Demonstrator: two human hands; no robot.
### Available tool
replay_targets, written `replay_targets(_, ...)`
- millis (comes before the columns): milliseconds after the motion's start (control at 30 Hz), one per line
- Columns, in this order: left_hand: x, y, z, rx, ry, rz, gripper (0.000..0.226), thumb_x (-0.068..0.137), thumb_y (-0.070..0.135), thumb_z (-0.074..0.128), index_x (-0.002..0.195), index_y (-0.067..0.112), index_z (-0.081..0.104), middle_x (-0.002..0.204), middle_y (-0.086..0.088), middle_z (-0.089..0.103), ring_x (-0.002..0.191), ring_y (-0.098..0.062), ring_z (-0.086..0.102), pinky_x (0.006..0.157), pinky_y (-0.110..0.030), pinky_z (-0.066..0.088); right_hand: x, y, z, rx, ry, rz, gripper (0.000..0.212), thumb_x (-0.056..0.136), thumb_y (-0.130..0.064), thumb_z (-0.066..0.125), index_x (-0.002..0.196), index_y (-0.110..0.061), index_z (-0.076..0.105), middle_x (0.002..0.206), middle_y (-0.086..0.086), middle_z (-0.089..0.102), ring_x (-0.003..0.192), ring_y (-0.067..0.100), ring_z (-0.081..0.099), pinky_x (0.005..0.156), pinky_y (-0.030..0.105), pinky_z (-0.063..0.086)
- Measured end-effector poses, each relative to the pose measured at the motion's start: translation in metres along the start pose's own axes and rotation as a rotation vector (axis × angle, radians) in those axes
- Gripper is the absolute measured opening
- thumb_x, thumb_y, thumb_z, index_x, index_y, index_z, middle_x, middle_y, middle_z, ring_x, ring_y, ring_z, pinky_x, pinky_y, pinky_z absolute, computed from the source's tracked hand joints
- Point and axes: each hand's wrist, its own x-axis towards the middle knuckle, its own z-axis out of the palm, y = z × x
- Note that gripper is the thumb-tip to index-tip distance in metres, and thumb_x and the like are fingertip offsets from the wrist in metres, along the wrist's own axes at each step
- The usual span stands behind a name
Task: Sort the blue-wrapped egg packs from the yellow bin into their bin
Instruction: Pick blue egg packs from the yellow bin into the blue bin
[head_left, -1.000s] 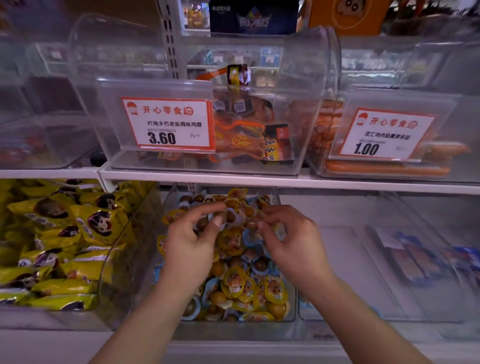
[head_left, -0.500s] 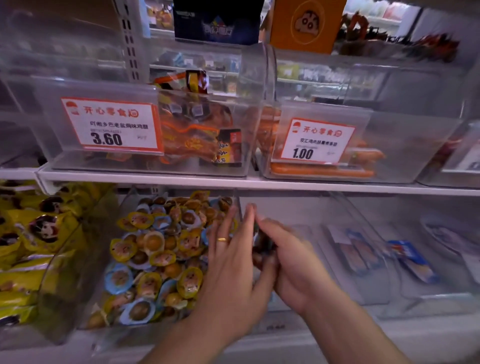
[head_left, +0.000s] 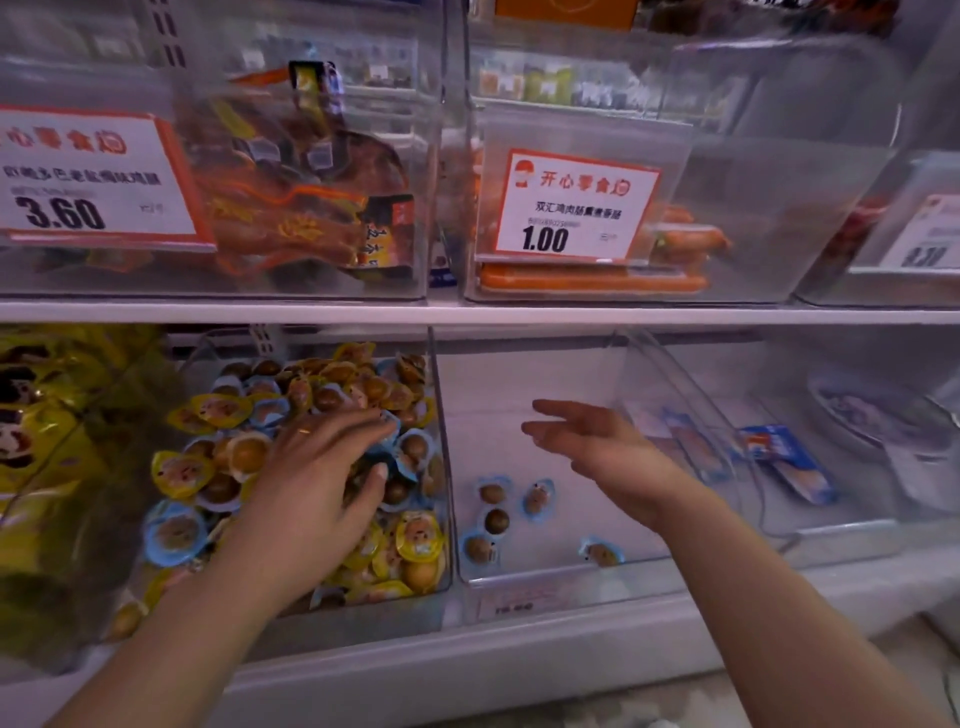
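A clear bin (head_left: 440, 467) on the lower shelf holds a heap of yellow-wrapped egg packs (head_left: 418, 535) mixed with blue-wrapped egg packs (head_left: 174, 532). My left hand (head_left: 317, 483) lies spread on that heap, fingers reaching among the packs near the bin's right wall; whether it holds one is hidden. To the right, a nearly bare clear bin (head_left: 545, 574) has several blue-wrapped egg packs (head_left: 493, 519) lying on its floor. My right hand (head_left: 597, 441) hovers above that bin, fingers straight and holding nothing.
Large yellow snack bags (head_left: 47, 415) fill the bin at far left. Further right stand clear bins with blue-and-white packets (head_left: 789, 462). The upper shelf (head_left: 467, 312) carries bins of brown meat packs (head_left: 301, 208) and orange sausages (head_left: 592, 280) behind price tags.
The hands met between the bins half a second ago. Now the left hand is back on the mixed heap. The right hand has opened over the right bin, where blue packs lie.
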Motion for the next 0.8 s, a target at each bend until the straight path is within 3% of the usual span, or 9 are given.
replay_targets(100,-0.003,-0.005,-0.001,0.059,-0.061,-0.001,0.044,0.094,0.042,0.055,0.135,0.029,0.06,0.142,0.013,0.054,0.131,-0.015,0.049,0.111,-0.051,0.038,0.0,-0.011,0.007,-0.059,0.204,-0.172,0.03,0.094,-0.004,0.06,0.121,-0.014,0.068,0.105,0.004,0.077,0.101,0.02,0.07,0.084,0.035,0.055)
replay_targets(167,-0.006,-0.006,-0.001,0.076,-0.053,-0.004,0.04,0.092,0.036,0.066,0.131,0.027,0.063,0.138,0.012,0.057,0.127,-0.017,0.054,0.108,-0.05,0.041,-0.003,-0.016,0.022,-0.126,0.234,-0.307,0.03,0.093,-0.002,0.059,0.114,-0.02,0.07,0.107,0.0,0.076,0.101,0.015,0.07,0.09,0.031,0.054)
replay_targets(267,-0.008,-0.011,-0.003,0.089,-0.002,-0.006,0.031,0.085,0.031,0.076,0.115,0.024,0.072,0.121,0.008,0.066,0.109,-0.023,0.063,0.096,-0.048,0.05,-0.011,-0.026,0.056,-0.412,0.181,-0.554,0.032,0.09,-0.021,0.062,0.121,-0.025,0.068,0.119,-0.011,0.069,0.115,0.0,0.058,0.099,0.008,0.037)
replay_targets(300,-0.009,-0.013,-0.005,0.091,0.004,-0.008,0.028,0.084,0.034,0.076,0.111,0.024,0.073,0.117,0.008,0.067,0.106,-0.024,0.064,0.093,-0.046,0.051,-0.012,-0.027,0.069,-0.539,0.155,-0.638,0.038,0.088,-0.03,0.061,0.125,-0.024,0.066,0.124,-0.008,0.066,0.122,0.006,0.054,0.103,0.009,0.034)
replay_targets(367,-0.011,-0.018,-0.009,0.091,-0.002,-0.026,0.027,0.085,0.04,0.072,0.108,0.025,0.073,0.113,0.009,0.067,0.103,-0.023,0.063,0.089,-0.044,0.052,-0.013,-0.028,0.092,-0.814,0.09,-0.724,0.053,0.085,-0.044,0.058,0.134,-0.023,0.059,0.131,0.0,0.062,0.135,0.021,0.044,0.115,0.03,0.032)
replay_targets(433,-0.014,-0.023,-0.014,0.101,0.0,-0.055,0.028,0.083,0.042,0.067,0.107,0.029,0.072,0.11,0.011,0.065,0.1,-0.023,0.062,0.084,-0.042,0.053,-0.011,-0.028,0.11,-1.091,0.057,-0.684,0.065,0.087,-0.054,0.053,0.145,-0.024,0.047,0.143,0.001,0.052,0.147,0.027,0.028,0.123,0.047,0.016)
replay_targets(600,-0.019,-0.035,-0.02,0.211,0.047,-0.114,0.039,0.084,0.055,0.05,0.104,0.031,0.072,0.101,0.008,0.064,0.093,-0.026,0.061,0.082,-0.041,0.049,-0.002,-0.033,0.125,-1.453,0.05,-0.613,0.075,0.09,-0.063,0.045,0.153,-0.024,0.033,0.154,0.004,0.044,0.152,0.033,0.005,0.12,0.056,-0.01)
replay_targets(700,-0.017,-0.03,-0.019,0.189,0.034,-0.109,0.052,0.087,0.062,0.043,0.123,0.031,0.065,0.116,0.007,0.061,0.104,-0.025,0.057,0.091,-0.042,0.045,0.0,-0.038,0.134,-1.572,0.025,-0.587,0.072,0.09,-0.06,0.049,0.15,-0.022,0.041,0.151,0.012,0.047,0.151,0.04,0.004,0.119,0.058,-0.011)
replay_targets(800,-0.011,-0.016,-0.01,0.09,-0.059,0.002,0.061,0.089,0.061,0.039,0.145,0.037,0.041,0.144,0.007,0.047,0.127,-0.022,0.045,0.103,-0.04,0.04,-0.002,-0.036,0.134,-1.476,0.033,-0.592,0.059,0.09,-0.051,0.052,0.145,-0.027,0.049,0.151,0.011,0.047,0.152,0.037,0.006,0.12,0.053,-0.011)
